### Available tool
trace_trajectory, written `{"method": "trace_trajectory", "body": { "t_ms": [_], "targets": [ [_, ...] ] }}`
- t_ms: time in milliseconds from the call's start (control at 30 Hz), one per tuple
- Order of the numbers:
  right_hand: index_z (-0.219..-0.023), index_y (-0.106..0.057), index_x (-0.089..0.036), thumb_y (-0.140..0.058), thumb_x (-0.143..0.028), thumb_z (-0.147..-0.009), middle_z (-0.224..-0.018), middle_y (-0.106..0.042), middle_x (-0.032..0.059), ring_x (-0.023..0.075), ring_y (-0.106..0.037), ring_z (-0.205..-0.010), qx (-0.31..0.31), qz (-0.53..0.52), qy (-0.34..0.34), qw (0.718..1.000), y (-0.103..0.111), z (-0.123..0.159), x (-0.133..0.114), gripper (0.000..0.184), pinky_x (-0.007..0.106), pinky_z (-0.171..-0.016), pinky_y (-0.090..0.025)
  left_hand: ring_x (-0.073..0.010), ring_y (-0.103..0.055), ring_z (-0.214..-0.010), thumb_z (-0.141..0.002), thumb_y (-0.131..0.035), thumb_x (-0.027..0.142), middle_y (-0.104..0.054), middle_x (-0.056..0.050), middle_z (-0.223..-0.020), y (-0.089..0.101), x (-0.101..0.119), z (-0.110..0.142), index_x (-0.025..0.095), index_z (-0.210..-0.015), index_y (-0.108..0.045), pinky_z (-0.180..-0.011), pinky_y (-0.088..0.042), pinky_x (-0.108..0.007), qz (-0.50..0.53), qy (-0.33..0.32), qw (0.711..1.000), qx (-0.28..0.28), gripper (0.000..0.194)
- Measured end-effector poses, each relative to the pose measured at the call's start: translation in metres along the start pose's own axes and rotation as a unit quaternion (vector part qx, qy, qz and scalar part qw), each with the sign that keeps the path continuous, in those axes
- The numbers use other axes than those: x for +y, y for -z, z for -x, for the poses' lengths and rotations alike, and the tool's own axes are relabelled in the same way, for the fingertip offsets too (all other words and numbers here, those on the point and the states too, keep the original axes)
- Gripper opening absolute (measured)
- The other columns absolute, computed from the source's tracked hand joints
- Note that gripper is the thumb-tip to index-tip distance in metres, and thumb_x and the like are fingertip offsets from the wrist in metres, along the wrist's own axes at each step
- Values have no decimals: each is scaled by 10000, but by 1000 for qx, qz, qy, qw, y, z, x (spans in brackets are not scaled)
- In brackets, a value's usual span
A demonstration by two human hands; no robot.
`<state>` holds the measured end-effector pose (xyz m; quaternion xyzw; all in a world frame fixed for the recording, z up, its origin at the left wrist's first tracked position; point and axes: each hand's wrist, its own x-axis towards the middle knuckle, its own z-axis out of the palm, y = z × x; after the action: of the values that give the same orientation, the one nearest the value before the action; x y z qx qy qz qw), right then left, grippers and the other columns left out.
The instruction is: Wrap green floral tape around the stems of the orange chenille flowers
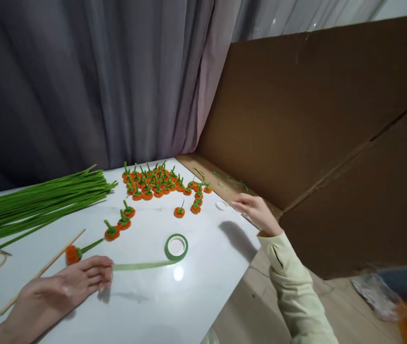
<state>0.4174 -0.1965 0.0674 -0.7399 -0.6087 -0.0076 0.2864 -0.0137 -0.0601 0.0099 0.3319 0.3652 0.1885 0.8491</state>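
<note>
My left hand (76, 282) lies palm up over the near left of the table, its fingers curled at the end of a strip of green tape (142, 266). The strip runs right to its green tape roll (176, 247). Just beyond the hand is a fuzzy orange piece (72, 254) with a green stem, and a thin wooden stick (50, 263) passes behind the wrist. My right hand (255, 210) hovers at the table's right edge, fingers pinched together. Whatever they may hold is too small to make out. Near its fingertips lies a white ring (221, 205).
Many small orange pieces with green tops (153, 179) stand at the back of the table (174, 306). A bundle of green fuzzy stems (45, 196) lies on the left. Cardboard (314, 143) walls the right side, with green scraps (230, 179) at its foot. A curtain (81, 86) hangs behind.
</note>
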Motion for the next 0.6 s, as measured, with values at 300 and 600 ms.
{"method": "trace_trajectory", "body": {
  "t_ms": [300,600],
  "targets": [
    [-810,-653,-159,-520,-201,-800,-910,-633,135,265,-482,-868,85,186,-52,978,-7,33,112,140,356,-717,-315,-271,-568,-835,-472,-513,218,-700,-56,-817,2,1,-2,191,-862,-755,-801,-441,-389,-45,-49,996,-66,460],
    [-781,-573,-166,-590,-355,-751,-846,-600,107,270,-494,-829,95,199,-113,969,-20,37,141,192,327,-661,-344,-274,-563,-822,-457,-561,192,-676,-72,-794,1,1,0,180,-852,-729,-750,-458,-370,-65,-29,997,-36,429]
  ]
}}
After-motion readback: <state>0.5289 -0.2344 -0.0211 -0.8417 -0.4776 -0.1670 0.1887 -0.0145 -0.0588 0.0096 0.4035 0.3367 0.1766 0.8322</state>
